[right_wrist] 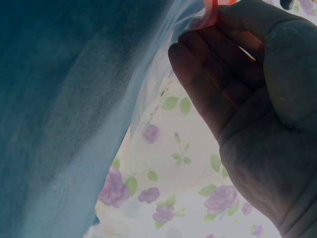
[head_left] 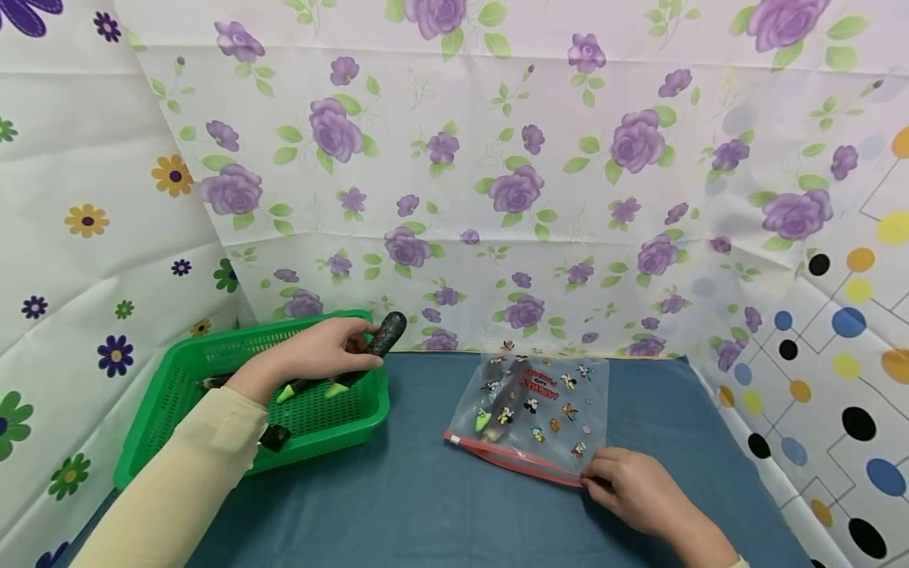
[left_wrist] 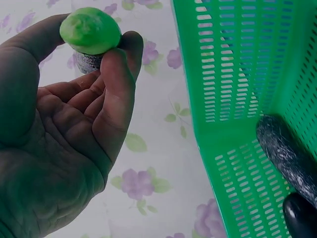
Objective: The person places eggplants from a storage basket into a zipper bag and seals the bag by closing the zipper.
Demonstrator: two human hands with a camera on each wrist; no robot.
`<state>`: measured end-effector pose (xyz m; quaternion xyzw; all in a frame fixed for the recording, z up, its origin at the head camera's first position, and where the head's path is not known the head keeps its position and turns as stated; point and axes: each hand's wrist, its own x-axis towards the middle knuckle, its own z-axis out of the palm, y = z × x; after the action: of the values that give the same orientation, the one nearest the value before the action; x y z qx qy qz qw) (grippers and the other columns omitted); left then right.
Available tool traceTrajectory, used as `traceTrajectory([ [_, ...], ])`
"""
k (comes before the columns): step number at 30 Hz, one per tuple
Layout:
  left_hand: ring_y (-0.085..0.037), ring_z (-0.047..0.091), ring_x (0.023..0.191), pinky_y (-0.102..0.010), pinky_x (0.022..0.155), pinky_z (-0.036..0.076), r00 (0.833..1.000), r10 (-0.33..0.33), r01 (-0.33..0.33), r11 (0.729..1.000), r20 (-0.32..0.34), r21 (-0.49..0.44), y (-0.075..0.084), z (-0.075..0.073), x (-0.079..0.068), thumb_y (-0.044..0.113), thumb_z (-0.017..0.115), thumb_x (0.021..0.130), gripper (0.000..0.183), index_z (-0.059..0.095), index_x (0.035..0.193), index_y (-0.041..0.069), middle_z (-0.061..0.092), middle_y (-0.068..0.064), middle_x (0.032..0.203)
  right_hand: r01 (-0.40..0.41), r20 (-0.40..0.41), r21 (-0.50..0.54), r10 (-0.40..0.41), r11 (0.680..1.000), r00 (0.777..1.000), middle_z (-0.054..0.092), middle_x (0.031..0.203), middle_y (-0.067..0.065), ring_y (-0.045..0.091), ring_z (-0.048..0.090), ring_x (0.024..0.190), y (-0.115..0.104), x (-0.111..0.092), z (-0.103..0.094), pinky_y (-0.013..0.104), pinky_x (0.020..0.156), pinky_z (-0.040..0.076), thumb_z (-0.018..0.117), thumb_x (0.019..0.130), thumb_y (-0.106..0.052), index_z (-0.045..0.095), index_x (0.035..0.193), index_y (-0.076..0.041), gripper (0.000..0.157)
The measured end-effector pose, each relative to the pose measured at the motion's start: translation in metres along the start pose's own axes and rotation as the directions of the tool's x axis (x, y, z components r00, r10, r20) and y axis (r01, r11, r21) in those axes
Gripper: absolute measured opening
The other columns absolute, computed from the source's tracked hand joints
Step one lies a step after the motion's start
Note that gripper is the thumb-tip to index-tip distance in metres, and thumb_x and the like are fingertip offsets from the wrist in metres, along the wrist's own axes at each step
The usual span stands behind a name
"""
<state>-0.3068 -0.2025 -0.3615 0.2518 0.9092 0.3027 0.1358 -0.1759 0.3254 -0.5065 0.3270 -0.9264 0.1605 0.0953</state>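
Note:
My left hand (head_left: 323, 347) holds a long dark eggplant (head_left: 387, 334) with a bright green stem end, pinched between thumb and fingers above the right side of the green basket (head_left: 379, 414). In the left wrist view the eggplant's green end (left_wrist: 91, 30) faces the camera. More dark eggplants (left_wrist: 282, 153) lie in the basket. With thumb and fingers, my right hand (head_left: 635, 489) pinches the right corner of a clear zip bag (head_left: 554, 418) that has a red zip edge and cartoon prints. Through the bag shows a dark item with a green end (head_left: 483, 419).
A blue cloth (head_left: 412, 505) covers the table. Behind it hangs a sheet with purple flowers (head_left: 514, 189), with a flower-patterned sheet (head_left: 85, 221) at the left and a dotted sheet (head_left: 859, 323) at the right. A small black device (head_left: 275, 436) sits at my left wrist.

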Motion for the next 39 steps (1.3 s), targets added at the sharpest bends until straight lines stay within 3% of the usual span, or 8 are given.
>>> traceTrajectory([
  [5, -0.021, 0.072, 0.078, -0.043, 0.076, 0.06, 1.0, 0.021, -0.021, 1.0, -0.007, -0.022, 0.006, 0.004, 0.002, 0.041, 0.076, 0.108, 0.078, 0.045, 0.166, -0.001, 0.075, -0.011, 0.123, -0.005, 0.006, 0.0, 0.005, 1.0, 1.0, 0.066, 0.091, -0.022, -0.006, 0.058, 0.078, 0.0, 0.0, 0.0, 0.03, 0.065, 0.056, 0.087, 0.096, -0.014, 0.083, 0.094, -0.027, 0.014],
  [13, -0.018, 0.072, 0.102, -0.048, 0.091, 0.06, 0.999, 0.035, -0.034, 0.999, -0.037, 0.007, 0.014, 0.012, 0.004, 0.045, 0.076, 0.107, 0.076, 0.05, 0.164, 0.003, 0.074, -0.006, 0.122, 0.0, 0.004, -0.005, 0.0, 1.0, 1.0, 0.066, 0.091, -0.022, -0.006, 0.059, 0.078, 0.001, 0.0, 0.0, 0.03, 0.066, 0.056, 0.087, 0.096, -0.014, 0.082, 0.094, -0.027, 0.015],
  [39, -0.015, 0.07, 0.099, -0.047, 0.091, 0.058, 0.992, 0.108, -0.109, 0.994, -0.059, -0.006, 0.037, 0.033, 0.006, 0.043, 0.079, 0.105, 0.071, 0.056, 0.16, 0.004, 0.073, 0.002, 0.113, 0.001, -0.004, -0.003, -0.001, 1.0, 1.0, 0.066, 0.091, -0.022, -0.007, 0.057, 0.077, 0.002, 0.0, 0.001, 0.029, 0.065, 0.055, 0.087, 0.096, -0.013, 0.082, 0.094, -0.027, 0.015],
])
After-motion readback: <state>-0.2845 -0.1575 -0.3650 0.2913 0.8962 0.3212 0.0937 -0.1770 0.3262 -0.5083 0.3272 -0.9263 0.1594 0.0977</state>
